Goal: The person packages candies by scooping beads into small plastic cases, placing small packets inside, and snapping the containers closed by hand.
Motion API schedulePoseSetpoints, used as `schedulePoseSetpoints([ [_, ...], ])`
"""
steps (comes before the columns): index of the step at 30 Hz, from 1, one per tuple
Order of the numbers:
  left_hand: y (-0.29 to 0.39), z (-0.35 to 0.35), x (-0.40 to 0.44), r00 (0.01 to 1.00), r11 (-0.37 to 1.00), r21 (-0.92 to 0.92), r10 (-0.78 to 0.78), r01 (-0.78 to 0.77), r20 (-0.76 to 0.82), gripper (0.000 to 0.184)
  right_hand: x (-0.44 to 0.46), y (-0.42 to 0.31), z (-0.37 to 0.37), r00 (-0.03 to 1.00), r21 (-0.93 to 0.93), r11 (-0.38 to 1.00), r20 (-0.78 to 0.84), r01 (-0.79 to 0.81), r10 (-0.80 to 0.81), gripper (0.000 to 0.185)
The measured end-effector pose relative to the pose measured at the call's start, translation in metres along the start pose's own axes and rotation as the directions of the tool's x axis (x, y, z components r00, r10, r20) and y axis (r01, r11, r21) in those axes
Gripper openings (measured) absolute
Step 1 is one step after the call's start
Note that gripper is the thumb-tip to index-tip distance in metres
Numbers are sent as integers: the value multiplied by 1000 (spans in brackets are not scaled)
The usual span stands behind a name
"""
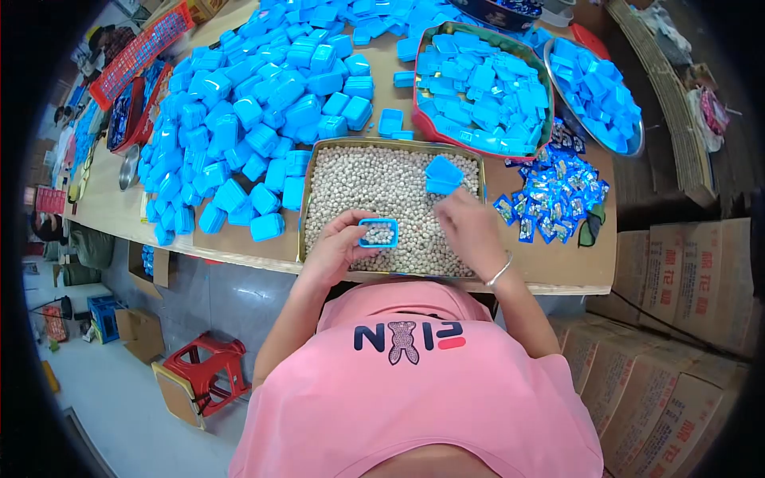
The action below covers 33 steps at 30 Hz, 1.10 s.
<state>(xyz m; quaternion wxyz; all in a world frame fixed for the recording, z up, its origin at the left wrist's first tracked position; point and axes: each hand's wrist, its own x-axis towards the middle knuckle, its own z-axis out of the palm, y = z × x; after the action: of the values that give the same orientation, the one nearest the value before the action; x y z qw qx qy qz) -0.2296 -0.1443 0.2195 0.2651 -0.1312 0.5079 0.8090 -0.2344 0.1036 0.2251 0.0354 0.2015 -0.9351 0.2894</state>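
Note:
My left hand (341, 243) grips a small blue plastic box (379, 233) by its left end, open side up. Small pale beads or pellets lie inside the box. Below is a wide tray (312, 151) filled with the same pale pellets. Over the tray's right half is my right hand (468, 227), its fingers curled together and pointing down toward the pellets. What they hold, if anything, is hidden. Just beyond those fingers, an open blue plastic piece (444, 172) rests on the pellets; I cannot tell whether they touch it.
A large heap of blue boxes (263, 119) covers the table's left and back. At the back right stand a red-rimmed tray (422, 119) and a metal bowl (641, 143), both with blue plastic pieces. Small blue packets (554, 195) lie at right. Cartons (693, 275) and a red stool (211, 366) flank the table.

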Motion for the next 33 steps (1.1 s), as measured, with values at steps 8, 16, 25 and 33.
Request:
schedulePoseSetpoints([
  [8, -7, 0, 4, 997, 971, 226, 75, -75, 8, 26, 55, 31, -1, 924, -242, 967, -348, 76, -160, 3],
  [16, -12, 9, 0, 990, 962, 239, 141, -133, -15, 25, 136, 22, 9, 948, -329, 930, -205, 166, -242, 5],
  [25, -17, 0, 4, 989, 980, 146, 140, -133, -40, 33, 246, 60, 50, 892, -679, 579, 358, 452, -276, 12],
  [33, -16, 1, 3, 964, 957, 117, 258, -265, 69, 45, 236, 60, 17, 859, -431, 743, 228, 512, -459, 3],
])
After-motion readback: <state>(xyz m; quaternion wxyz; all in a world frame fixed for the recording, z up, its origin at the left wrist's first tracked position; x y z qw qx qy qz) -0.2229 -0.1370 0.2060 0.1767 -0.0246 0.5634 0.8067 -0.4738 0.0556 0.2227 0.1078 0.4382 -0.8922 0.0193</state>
